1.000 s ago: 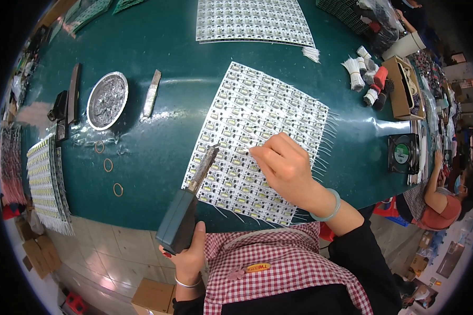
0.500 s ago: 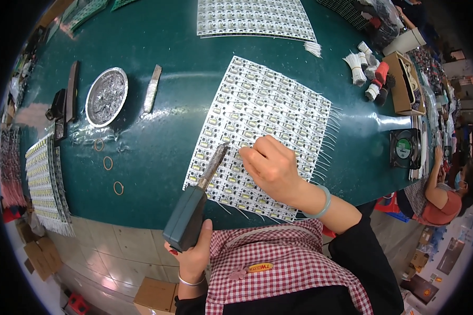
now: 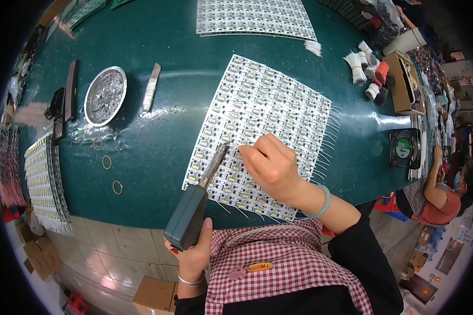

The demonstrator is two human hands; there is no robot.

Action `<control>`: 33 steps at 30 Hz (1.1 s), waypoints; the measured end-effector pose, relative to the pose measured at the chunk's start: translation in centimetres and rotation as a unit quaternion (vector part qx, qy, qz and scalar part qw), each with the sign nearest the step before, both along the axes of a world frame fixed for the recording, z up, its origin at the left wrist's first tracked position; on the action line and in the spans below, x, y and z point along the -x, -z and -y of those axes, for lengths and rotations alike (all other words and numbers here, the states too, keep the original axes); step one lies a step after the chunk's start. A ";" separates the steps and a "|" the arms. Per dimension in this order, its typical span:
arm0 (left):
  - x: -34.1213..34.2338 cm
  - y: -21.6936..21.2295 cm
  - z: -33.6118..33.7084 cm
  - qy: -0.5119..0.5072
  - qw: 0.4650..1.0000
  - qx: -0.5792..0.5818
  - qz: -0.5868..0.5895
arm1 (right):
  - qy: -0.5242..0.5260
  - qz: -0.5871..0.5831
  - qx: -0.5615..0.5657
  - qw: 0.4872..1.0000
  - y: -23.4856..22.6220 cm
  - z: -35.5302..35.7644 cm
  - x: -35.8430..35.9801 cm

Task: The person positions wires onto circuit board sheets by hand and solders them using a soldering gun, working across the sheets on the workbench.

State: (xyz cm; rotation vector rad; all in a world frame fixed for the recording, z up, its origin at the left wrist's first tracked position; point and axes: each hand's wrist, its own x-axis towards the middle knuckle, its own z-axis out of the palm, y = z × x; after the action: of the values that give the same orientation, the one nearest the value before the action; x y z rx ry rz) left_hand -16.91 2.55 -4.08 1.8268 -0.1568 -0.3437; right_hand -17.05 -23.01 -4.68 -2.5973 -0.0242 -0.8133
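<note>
A white panel of small circuit boards (image 3: 257,102), each bearing yellowish chips, lies aslant on the green table. Short white wires stick out along its right edge, and a few hang off its near edge. My left hand (image 3: 195,253) is closed around a dark grey-green soldering iron (image 3: 186,216), whose crusted metal tip points up and right over the panel's middle. Just right of that tip, my right hand (image 3: 270,165) is over the panel with thumb and fingers pinched together. Whatever sits in that pinch is too small to make out.
A round metal dish of silvery scraps (image 3: 105,97) and a wrapped flat bar (image 3: 152,88) lie left. Another panel stack (image 3: 255,21) is at the far side. Wire bundles (image 3: 356,68), a cardboard box (image 3: 404,86) and a fan (image 3: 403,146) stand right; a co-worker (image 3: 441,202) sits beyond.
The soldering iron has shifted very slightly, its tip rising a little toward my right hand's fingers. My right hand stays almost in place, and the panel has hardly moved.
</note>
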 end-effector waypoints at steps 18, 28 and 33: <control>-0.2 0.0 0.0 0.003 1.000 -0.002 0.011 | -0.016 -0.015 0.047 0.999 -0.1 -0.1 -0.1; -0.1 -1.1 1.0 -0.037 0.998 -0.032 -0.033 | -0.016 -0.019 0.063 0.998 -0.2 -0.3 -0.3; -0.3 -1.4 1.2 -0.032 0.999 -0.039 -0.021 | -0.021 -0.016 0.065 0.998 -0.3 -0.3 -0.4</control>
State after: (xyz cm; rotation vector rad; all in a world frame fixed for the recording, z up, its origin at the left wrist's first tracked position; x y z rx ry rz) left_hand -16.61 1.34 -2.70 1.8949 -0.0559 -0.3474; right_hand -16.66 -22.69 -4.40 -2.7219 -0.1253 -0.7799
